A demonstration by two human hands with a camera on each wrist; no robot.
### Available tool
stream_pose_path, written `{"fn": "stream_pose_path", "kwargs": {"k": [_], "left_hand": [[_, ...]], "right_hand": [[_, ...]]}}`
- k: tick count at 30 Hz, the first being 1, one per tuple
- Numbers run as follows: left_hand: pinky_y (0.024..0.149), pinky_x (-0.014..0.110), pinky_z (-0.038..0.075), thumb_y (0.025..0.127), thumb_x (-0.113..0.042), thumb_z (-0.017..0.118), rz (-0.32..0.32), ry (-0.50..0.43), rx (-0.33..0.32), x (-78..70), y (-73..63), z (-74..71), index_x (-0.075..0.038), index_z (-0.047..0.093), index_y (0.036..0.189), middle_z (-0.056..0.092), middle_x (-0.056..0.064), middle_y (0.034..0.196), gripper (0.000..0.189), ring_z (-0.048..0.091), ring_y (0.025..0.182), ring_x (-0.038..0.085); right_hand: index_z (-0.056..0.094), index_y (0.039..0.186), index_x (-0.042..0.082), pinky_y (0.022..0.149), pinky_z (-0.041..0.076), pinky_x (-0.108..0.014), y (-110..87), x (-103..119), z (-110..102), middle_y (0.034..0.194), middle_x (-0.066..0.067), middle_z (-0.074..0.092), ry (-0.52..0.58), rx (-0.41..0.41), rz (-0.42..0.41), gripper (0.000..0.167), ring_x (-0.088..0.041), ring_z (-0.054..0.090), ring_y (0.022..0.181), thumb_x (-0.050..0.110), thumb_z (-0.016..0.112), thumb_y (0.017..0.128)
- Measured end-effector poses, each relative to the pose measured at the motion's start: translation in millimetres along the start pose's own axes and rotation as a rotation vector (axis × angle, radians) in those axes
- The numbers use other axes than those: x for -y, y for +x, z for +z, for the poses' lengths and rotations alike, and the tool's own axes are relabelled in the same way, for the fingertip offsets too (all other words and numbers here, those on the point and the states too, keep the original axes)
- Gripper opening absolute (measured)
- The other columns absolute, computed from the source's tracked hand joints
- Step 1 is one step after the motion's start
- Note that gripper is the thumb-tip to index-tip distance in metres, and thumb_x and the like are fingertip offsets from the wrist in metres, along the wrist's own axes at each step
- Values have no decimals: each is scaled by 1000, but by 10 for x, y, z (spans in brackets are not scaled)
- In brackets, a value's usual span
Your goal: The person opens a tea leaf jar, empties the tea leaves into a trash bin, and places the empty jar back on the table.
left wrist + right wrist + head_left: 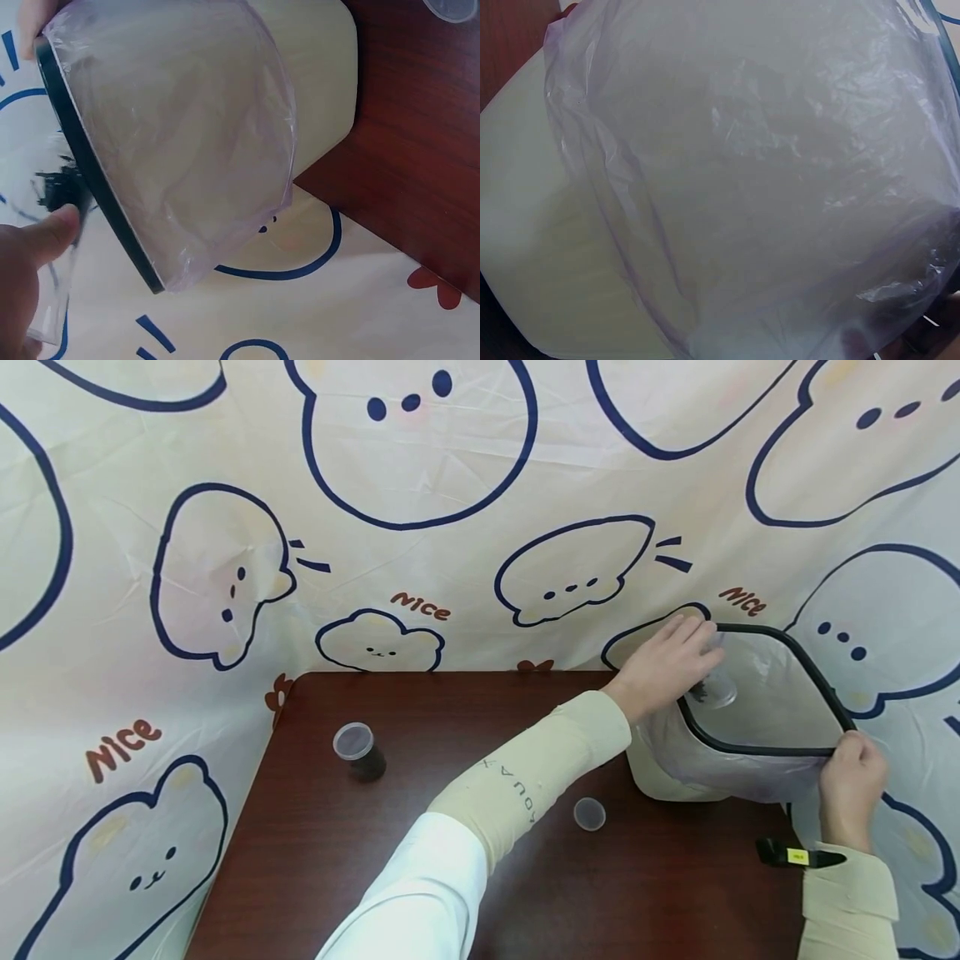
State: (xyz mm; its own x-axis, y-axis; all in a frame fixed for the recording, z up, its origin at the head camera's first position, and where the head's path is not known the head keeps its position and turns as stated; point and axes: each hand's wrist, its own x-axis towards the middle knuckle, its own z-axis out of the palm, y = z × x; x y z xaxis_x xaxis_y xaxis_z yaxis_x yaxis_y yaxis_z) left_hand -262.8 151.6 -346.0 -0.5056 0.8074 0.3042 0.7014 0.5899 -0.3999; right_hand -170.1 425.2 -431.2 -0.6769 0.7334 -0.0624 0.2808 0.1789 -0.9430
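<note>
My left hand [671, 664] holds a clear plastic cup [720, 689] at the far-left side of a cream trash bin [667, 777], tilted over its opening. Dark bits [60, 187] show in that cup in the left wrist view. The bin has a black rim [780, 749] and a thin translucent bag [750, 777] folded over its outside. At the near-right corner, my right hand [853, 785] grips the rim and bag. In the right wrist view the bag [742, 150] fills most of the picture, and the hand's fingers are mostly hidden.
A lidded clear cup [360, 752] with dark contents stands at the left of the brown table [450, 735]. A round clear lid [589, 814] lies near the bin. Behind hangs a patterned cloth [450, 560]. A black device [798, 857] with a yellow label is at my right wrist.
</note>
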Motion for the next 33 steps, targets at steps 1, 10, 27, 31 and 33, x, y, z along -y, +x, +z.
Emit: {"fn": "stream_pose_path", "kwargs": {"k": [1,10,27,31,33], "left_hand": [[121,39,21,110,-4,39,10,3,-14,5,2,-9,-20,48,147,41,7,151,41,34,142,25],[123,42,13,110,0,33,125,13,17,52,37,-57,-18,46,148,34,9,159,44,24,152,28],[121,32,21,110,-15,45,103,-49,13,118,24,-43,-19,46,148,44,6,147,39,37,140,24],[122,38,17,109,-1,38,109,11,-13,117,34,-32,-19,49,144,43,7,147,41,34,143,27],[122,38,17,109,-1,38,100,29,-11,114,43,-29,-18,48,145,42,8,148,41,33,144,28]], "right_hand": [[43,72,11,46,25,-28,0,-2,0,64,5,36,3,-1,-1,39,-12,33,55,23,31,107],[42,71,11,46,23,-28,2,-13,2,63,5,35,27,-9,-6,39,-13,31,54,23,32,107],[43,72,12,47,25,-28,-5,-26,-10,65,5,36,16,-5,38,38,-12,33,55,25,33,107],[43,72,12,47,25,-28,6,-29,-12,65,5,36,30,-4,43,38,-12,33,55,25,34,107],[43,72,12,47,25,-28,9,-29,-14,65,5,36,37,-3,38,38,-12,33,55,25,34,107]]}}
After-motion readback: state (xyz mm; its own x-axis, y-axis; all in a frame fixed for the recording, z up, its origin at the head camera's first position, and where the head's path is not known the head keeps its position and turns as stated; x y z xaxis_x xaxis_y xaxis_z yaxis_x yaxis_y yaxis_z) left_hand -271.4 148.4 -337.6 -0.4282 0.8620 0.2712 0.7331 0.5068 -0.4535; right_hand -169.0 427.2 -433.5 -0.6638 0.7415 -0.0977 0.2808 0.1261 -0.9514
